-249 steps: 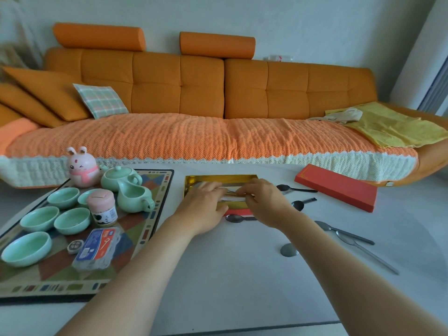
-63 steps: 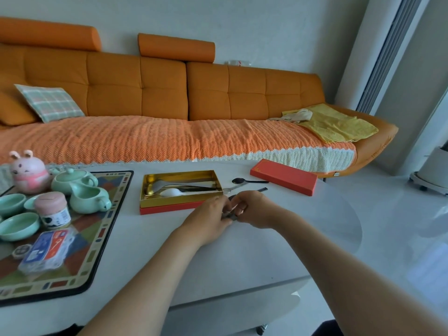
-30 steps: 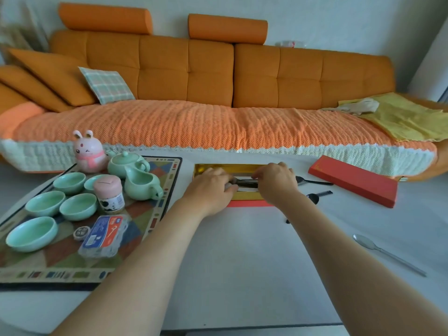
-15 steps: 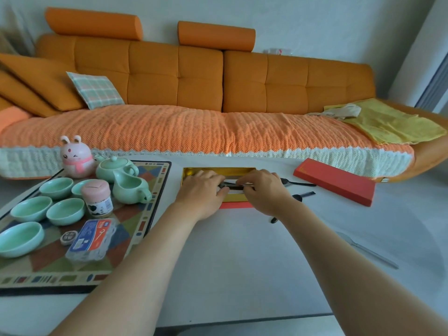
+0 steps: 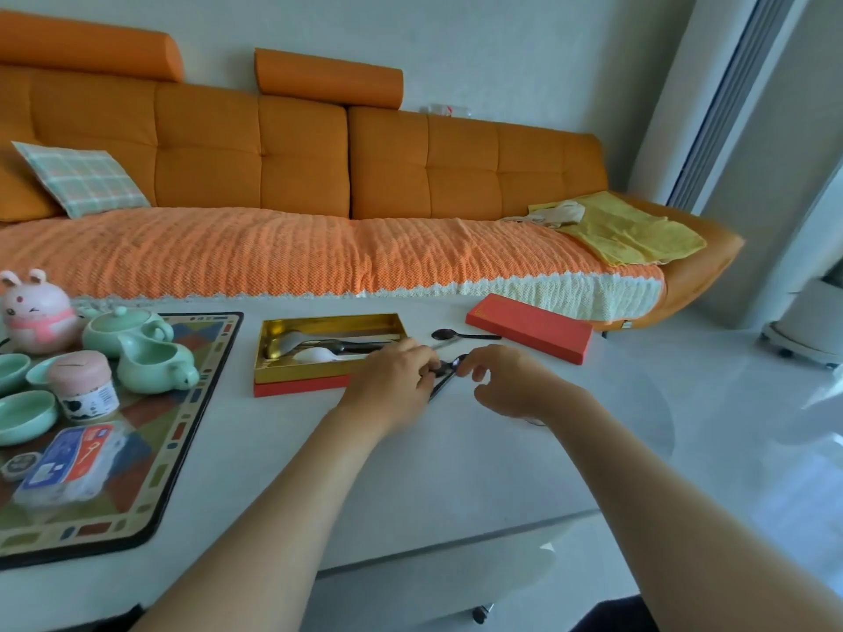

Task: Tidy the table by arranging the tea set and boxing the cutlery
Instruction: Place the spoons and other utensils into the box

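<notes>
Mid-boxing the cutlery. Pinches a dark spoon [image 5: 449, 368] with the left hand [image 5: 394, 380], fingers curled over the handle, just off the right end of the gold box [image 5: 328, 318]. Holds the right hand [image 5: 506, 385] at the bowl end, thumb and forefinger curled toward it; cannot tell whether touching or just clear. Looks like squaring the spoon up two-handed to lay it lengthwise, parallel with the cutlery [image 5: 319, 348] already inside. Holds the spoon low at the table [image 5: 456, 472], nearer the far edge than the near one; cannot tell if lifted.

Sets the box open by the far edge, long side toward the body: short reach, straight drop-in. Parks the red lid [image 5: 529, 328] further right along the far edge, apart from the box and out of the loading path; likely needed last. Counts one more black spoon [image 5: 458, 334] loose between box and lid, probably next up.

Groups the tea set at the left edge on the patterned mat [image 5: 146, 417]: teapot [image 5: 123, 326], pitcher [image 5: 153, 362], cups [image 5: 23, 417], with a pink jar [image 5: 84, 385], a bunny figure [image 5: 39, 307] and a blue packet [image 5: 64, 467] mixed in. Reads as cutlery nearly done, tea side not the step in hand.
</notes>
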The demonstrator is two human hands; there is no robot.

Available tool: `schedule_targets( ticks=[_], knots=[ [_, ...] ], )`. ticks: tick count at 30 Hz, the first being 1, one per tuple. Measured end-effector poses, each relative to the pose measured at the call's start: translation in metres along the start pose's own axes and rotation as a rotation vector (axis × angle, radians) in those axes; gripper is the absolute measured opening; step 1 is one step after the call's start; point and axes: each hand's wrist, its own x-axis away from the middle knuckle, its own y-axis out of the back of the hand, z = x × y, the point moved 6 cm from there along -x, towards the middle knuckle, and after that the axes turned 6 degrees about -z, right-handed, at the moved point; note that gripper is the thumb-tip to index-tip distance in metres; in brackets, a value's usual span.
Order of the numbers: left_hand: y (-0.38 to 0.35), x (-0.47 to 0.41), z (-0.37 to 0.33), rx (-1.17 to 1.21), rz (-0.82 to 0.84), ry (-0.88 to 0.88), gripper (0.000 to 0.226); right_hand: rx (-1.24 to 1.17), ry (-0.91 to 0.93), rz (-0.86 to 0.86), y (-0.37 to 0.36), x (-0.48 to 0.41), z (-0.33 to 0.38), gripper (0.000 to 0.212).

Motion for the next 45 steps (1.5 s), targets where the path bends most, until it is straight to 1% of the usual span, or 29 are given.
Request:
schedule_targets(
  ticks=[4,7,12,16,18,21,23,25,30,33,36,39,42,45],
  knots=[
    [-0.026,0.007,-0.025,0.045,0.115,0.005,0.025,0.115,-0.133,0.146,0.003,0.018,-0.042,0.047],
    [-0.041,0.012,-0.041,0.05,0.173,-0.01,0.029,0.155,-0.167,0.181,0.004,0.025,-0.065,0.041],
    [-0.048,0.014,-0.047,0.048,0.185,-0.029,0.032,0.017,-0.106,0.143,0.005,0.028,-0.062,0.034],
    [-0.044,0.016,-0.042,0.044,0.159,-0.011,0.036,-0.14,-0.046,0.124,-0.004,0.023,-0.037,0.039],
    [-0.041,0.017,-0.038,0.041,0.157,-0.019,0.033,-0.195,-0.01,0.118,-0.01,0.018,-0.021,0.046],
    [-0.037,0.018,-0.03,0.033,0.172,-0.021,0.022,-0.195,0.044,0.109,-0.017,0.012,-0.002,0.058],
    [-0.033,0.019,-0.022,0.013,0.184,-0.023,0.018,-0.22,0.07,0.112,-0.02,0.009,0.007,0.058],
    [-0.028,0.019,-0.014,0.003,0.187,-0.03,0.017,-0.236,0.09,0.111,-0.021,0.006,0.013,0.052],
    [-0.006,0.02,0.013,0.038,0.139,0.041,0.013,-0.257,0.132,0.049,-0.024,-0.004,0.024,0.025],
    [0.014,0.016,0.031,0.093,0.065,0.104,0.014,-0.293,0.176,-0.032,-0.023,-0.014,0.036,0.017],
    [0.036,0.01,0.055,0.073,-0.037,0.154,0.015,-0.347,0.178,-0.104,-0.021,-0.027,0.052,0.018],
    [0.052,0.004,0.082,0.05,-0.117,0.205,0.016,-0.382,0.163,-0.179,-0.02,-0.042,0.065,0.031],
    [0.06,0.0,0.104,0.053,-0.139,0.262,0.017,-0.316,0.196,-0.242,-0.024,-0.059,0.081,0.033],
    [0.063,-0.002,0.12,-0.003,-0.189,0.255,0.017,-0.207,0.195,-0.337,-0.028,-0.075,0.093,0.032]
  ],
)
